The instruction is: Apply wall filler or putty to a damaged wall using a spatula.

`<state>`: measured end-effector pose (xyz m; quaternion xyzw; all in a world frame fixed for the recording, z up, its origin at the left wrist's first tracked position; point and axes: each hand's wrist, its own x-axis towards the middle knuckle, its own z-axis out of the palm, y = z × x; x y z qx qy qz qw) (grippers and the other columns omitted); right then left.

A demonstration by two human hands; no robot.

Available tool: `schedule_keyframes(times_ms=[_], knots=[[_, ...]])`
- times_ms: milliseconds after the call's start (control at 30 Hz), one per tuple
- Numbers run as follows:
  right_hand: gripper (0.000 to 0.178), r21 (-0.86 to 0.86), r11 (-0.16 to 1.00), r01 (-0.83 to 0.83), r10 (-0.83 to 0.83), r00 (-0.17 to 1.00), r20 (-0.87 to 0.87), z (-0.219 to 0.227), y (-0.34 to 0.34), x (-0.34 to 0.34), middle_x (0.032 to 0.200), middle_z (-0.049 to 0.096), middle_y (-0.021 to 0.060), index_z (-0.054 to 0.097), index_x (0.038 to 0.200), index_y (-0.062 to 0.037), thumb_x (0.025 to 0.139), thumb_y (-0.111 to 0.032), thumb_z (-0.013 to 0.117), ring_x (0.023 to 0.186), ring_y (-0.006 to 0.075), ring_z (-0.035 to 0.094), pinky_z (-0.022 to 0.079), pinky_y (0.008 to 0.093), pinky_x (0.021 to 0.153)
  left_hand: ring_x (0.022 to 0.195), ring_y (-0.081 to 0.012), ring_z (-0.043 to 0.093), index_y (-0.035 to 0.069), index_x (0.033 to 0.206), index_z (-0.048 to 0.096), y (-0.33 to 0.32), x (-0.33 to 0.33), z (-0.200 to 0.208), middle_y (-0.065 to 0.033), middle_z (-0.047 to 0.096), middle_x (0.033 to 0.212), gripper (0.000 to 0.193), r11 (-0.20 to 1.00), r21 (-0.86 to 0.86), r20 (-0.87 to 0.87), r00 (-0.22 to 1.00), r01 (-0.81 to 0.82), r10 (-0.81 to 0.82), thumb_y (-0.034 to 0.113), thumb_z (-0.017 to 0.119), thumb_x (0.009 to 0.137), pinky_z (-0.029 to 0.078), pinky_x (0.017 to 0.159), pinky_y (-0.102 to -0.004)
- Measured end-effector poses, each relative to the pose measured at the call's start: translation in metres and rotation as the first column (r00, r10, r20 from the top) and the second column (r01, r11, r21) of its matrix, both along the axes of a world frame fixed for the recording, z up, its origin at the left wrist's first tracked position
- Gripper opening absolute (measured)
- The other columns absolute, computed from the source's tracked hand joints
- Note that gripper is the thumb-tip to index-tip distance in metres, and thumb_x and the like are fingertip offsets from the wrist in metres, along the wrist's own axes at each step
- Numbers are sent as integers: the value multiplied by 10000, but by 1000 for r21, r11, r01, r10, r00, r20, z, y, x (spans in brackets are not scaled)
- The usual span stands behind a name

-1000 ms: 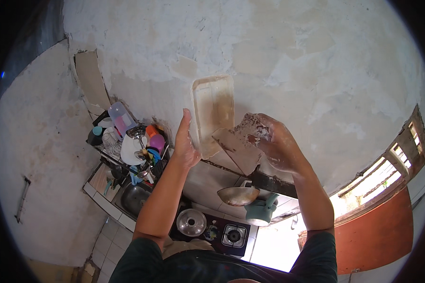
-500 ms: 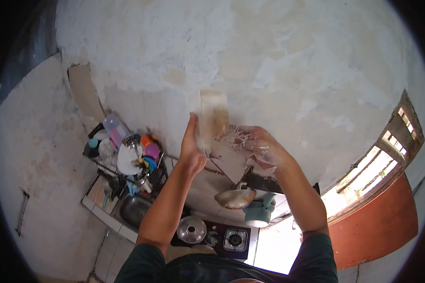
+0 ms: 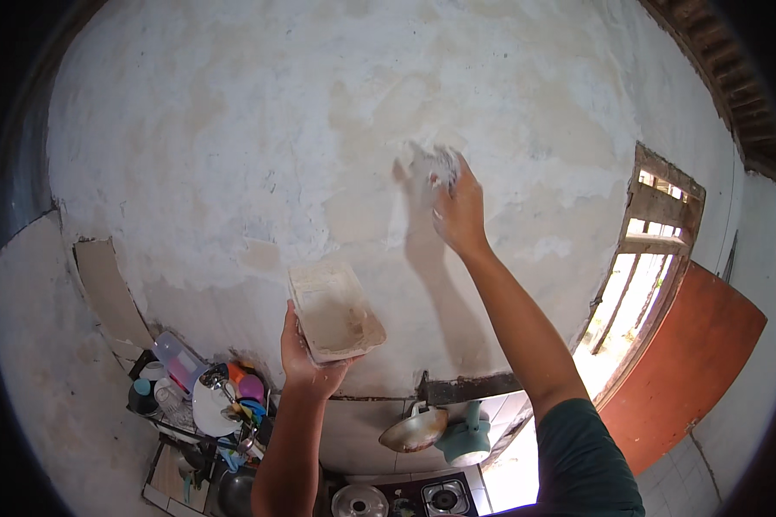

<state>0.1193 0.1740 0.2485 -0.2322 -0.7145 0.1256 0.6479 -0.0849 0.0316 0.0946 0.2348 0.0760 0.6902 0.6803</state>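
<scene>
My left hand [image 3: 303, 366] is wrapped round the lower end of a pale rectangular tub [image 3: 350, 350], holding it tilted in front of the wall. Whitish paste coats the inside of this tub. Higher up and to the right, my right hand [image 3: 460, 207] reaches to the patchy white wall [image 3: 224, 112], its fingers bent and smeared with white paste. Motion blurs the fingertips, and what they grip cannot be made out. Damp-looking beige patches and rough white ones cover the wall around this hand, and the arm's shadow falls beside it.
Below hang a pan [image 3: 414, 429] and a green pot [image 3: 466, 444], above a stove [image 3: 444, 498] with a round metal lid [image 3: 359, 501]. A crowded dish rack [image 3: 207, 401] stands at lower left beside a sink [image 3: 235, 493]. At right are a barred window [image 3: 647, 233] and an orange panel [image 3: 685, 366].
My right hand has left the tub's side and risen to the wall. My left hand has moved the tub lower and leftward in view, its inside now showing. The view has tilted upward.
</scene>
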Motion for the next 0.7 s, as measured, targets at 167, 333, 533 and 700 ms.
schedule_keyframes(times_ms=[167, 333, 533, 700], knots=[[209, 573, 631, 522, -681, 727, 88, 13, 65, -11, 962, 651, 202, 659, 992, 7, 813, -23, 556, 877, 369, 639, 515, 467, 768, 1245, -352, 468, 224, 1408, 436, 5, 5, 24, -73, 488, 1381, 586, 993, 108, -63, 997, 44, -38, 601, 308, 977, 361, 960, -617], [188, 594, 740, 316, -664, 485, 569, -82, 71, -57, 994, 647, 173, 662, 971, -53, 819, -73, 555, 961, 330, 634, 526, 451, 821, 1199, -338, 521, 220, 1376, 470, 6, -11, 26, -75, 522, 1340, 504, 989, 137, -35, 998, 63, -59, 515, 313, 999, 412, 929, -620], [246, 441, 870, 222, -437, 762, 479, -3, 47, -22, 920, 653, 252, 667, 947, 9, 755, 45, 518, 880, 429, 627, 510, 468, 808, 1239, -349, 480, 227, 1378, 466, 2, -31, 18, -81, 503, 1358, 538, 985, 148, -22, 996, 88, -86, 561, 335, 977, 350, 981, -643], [266, 527, 696, 489, -578, 816, 6, 77, 46, 7, 903, 656, 255, 657, 1035, 10, 808, 29, 520, 824, 432, 641, 510, 490, 732, 1226, -353, 483, 231, 1378, 463, -7, -34, 18, -77, 506, 1346, 545, 997, 78, -14, 1000, 17, -16, 573, 353, 968, 351, 975, -630]])
